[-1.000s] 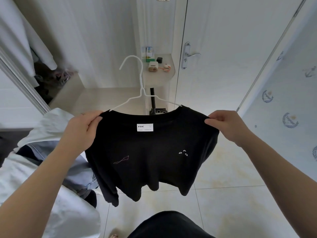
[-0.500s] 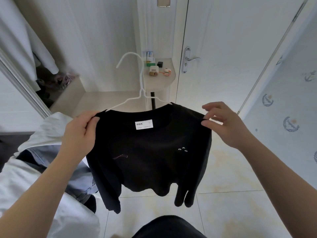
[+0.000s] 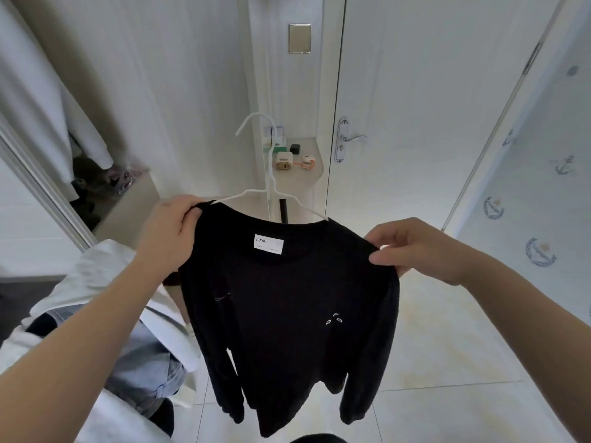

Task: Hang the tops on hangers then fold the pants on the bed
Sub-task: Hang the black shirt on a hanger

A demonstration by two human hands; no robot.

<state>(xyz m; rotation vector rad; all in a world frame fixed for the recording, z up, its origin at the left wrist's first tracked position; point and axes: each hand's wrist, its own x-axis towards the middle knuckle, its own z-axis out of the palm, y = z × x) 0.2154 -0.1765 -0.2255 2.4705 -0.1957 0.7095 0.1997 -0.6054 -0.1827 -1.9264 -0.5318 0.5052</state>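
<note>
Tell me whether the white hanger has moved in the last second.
Yes, upward. The hook of the white hanger sat level with the gadgets on the corner shelf; now its top stands above them.

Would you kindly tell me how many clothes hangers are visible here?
1. The white hanger sits inside the black top, whose shoulders the left hand and right hand hold. More may be hidden above the white garments hanging at left.
</note>
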